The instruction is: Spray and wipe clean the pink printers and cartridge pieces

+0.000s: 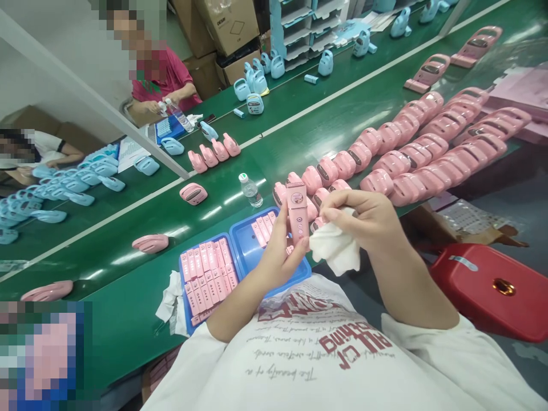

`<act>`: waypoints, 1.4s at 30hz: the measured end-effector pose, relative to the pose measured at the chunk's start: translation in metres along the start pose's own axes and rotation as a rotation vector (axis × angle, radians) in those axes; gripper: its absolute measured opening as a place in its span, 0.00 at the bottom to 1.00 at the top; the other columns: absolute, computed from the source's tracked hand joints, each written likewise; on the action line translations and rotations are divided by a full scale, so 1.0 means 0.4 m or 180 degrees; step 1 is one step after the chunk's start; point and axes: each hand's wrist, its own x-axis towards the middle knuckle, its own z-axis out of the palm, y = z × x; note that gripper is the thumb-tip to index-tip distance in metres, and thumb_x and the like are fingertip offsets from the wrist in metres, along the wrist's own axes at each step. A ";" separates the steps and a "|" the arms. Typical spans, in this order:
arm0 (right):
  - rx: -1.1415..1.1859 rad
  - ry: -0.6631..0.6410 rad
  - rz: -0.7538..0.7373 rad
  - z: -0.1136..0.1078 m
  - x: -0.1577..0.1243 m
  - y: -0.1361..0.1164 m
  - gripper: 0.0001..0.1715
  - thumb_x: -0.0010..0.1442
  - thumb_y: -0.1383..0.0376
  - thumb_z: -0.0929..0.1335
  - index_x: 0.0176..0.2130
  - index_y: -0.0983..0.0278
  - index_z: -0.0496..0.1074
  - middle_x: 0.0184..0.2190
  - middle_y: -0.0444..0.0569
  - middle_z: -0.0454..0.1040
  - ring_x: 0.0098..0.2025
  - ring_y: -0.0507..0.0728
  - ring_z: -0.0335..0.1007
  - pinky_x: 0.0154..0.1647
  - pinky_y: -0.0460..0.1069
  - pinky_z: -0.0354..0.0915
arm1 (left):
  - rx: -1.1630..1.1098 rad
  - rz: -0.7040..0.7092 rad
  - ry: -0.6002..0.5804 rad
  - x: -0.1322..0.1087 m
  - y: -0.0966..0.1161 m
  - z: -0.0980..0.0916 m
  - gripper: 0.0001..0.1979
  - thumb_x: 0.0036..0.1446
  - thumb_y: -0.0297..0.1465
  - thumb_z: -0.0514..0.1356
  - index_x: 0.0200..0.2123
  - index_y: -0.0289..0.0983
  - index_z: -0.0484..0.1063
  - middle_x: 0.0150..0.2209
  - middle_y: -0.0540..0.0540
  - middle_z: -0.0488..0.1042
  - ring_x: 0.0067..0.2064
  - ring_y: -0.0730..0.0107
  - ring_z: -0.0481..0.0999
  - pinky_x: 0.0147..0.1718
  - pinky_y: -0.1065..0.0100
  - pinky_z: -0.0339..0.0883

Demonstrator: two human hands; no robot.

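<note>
My left hand (278, 257) is closed around a small pink rectangular device (297, 212), held upright above the blue trays. Just to its right, my right hand (363, 220) is closed on a white cloth (336, 248) that hangs beside the device. Below my hands, two blue trays (246, 240) sit side by side on the green table. The left tray is packed with several pink devices (208, 277), while the right tray holds only a few at its far end.
Rows of pink handled casings (411, 154) line the green conveyor (299, 137) at right. A small clear bottle (250, 190) stands by the trays. Light-blue casings (64, 188) lie far left near two seated people. A red stool (492, 288) stands at right. Another white cloth (171, 297) lies left of the trays.
</note>
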 end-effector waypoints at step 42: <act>-0.2734 0.1065 -0.2448 0.043 -0.016 0.102 0.11 0.56 0.75 0.69 0.37 0.61 0.71 0.28 0.45 0.78 0.29 0.51 0.76 0.30 0.44 0.71 | -0.1570 -0.0215 -0.0012 -0.005 0.007 0.026 0.32 0.58 0.33 0.63 0.63 0.44 0.53 0.55 0.40 0.67 0.52 0.60 0.73 0.46 0.61 0.74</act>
